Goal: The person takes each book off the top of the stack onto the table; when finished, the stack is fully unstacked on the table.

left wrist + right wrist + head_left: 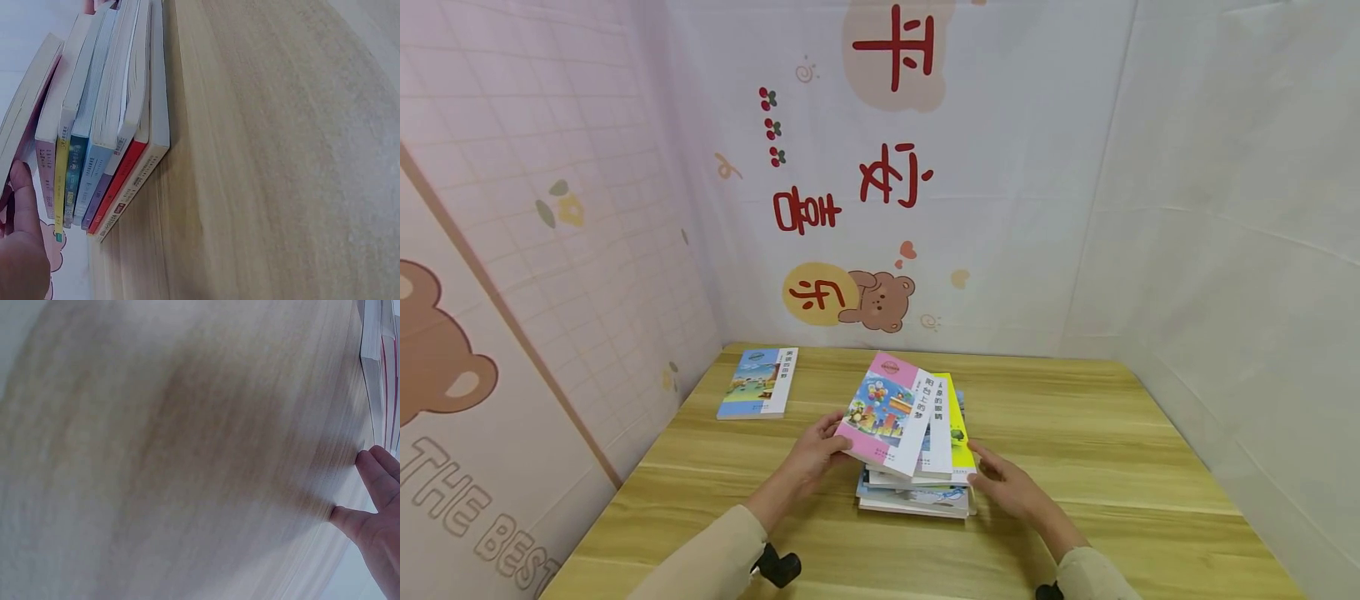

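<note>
My left hand pinches the lower left corner of a pink-and-white book, with the thumb on its cover. That book is tilted up from the top of a stack of books, and a gap shows under it in the left wrist view. Beneath it peek out another white-edged book and a yellow book. Several more spines, among them a red book, show lower in the stack. With fingers spread and fairly straight, my right hand is at the stack's right side, fingertips right at the book edges.
A blue-and-white book lies alone at the back left of the wooden table. Printed cloth walls stand behind the table and along both sides.
</note>
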{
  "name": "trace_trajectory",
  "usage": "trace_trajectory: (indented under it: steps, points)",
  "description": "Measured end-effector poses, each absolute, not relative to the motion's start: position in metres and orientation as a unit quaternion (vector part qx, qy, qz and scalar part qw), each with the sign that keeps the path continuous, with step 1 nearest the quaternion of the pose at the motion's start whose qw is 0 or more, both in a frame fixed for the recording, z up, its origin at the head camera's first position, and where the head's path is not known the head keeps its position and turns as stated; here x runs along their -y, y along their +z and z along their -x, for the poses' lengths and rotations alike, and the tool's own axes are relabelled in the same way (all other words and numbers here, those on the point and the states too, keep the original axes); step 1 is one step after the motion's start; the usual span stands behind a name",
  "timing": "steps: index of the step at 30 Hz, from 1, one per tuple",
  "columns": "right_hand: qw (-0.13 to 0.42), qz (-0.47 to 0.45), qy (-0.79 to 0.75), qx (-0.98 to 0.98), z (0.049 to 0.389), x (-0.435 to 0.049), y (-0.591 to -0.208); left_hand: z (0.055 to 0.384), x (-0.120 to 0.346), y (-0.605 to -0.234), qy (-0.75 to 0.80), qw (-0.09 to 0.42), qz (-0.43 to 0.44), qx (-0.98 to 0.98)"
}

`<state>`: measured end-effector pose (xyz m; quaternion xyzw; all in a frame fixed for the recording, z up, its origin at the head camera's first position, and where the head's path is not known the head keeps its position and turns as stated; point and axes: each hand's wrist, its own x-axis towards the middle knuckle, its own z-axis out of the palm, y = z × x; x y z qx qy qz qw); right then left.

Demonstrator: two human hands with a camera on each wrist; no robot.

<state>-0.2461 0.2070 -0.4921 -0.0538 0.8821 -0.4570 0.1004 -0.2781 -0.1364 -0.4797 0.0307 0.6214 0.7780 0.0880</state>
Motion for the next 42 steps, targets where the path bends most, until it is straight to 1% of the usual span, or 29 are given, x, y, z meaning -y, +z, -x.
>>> trace_trajectory:
  steps: [7,13,18,27,33,37,42]
  points:
    - [0.103,0.046,-0.458,-0.882,0.247,-0.207,-0.494,0.280,0.142,-0.481,0.792,0.080,-0.015,-0.605]
    - [0.105,0.044,-0.451,-0.885,0.248,-0.207,-0.494,0.285,0.149,-0.480,0.806,0.059,0.005,-0.589]
    - [0.106,0.047,-0.451,-0.885,0.248,-0.207,-0.494,0.292,0.158,-0.473,0.818,0.046,0.014,-0.573]
    - [0.106,0.048,-0.449,-0.886,0.247,-0.207,-0.493,0.307,0.170,-0.459,0.834,0.002,0.035,-0.550]
    - [0.104,0.046,-0.444,-0.889,0.247,-0.207,-0.494,0.317,0.179,-0.455,0.842,-0.005,0.037,-0.538]
    - [0.102,0.048,-0.447,-0.888,0.247,-0.206,-0.492,0.325,0.185,-0.457,0.841,-0.008,0.049,-0.539]
    - [0.103,0.050,-0.447,-0.887,0.246,-0.206,-0.491,0.338,0.192,-0.466,0.836,-0.027,0.073,-0.544]
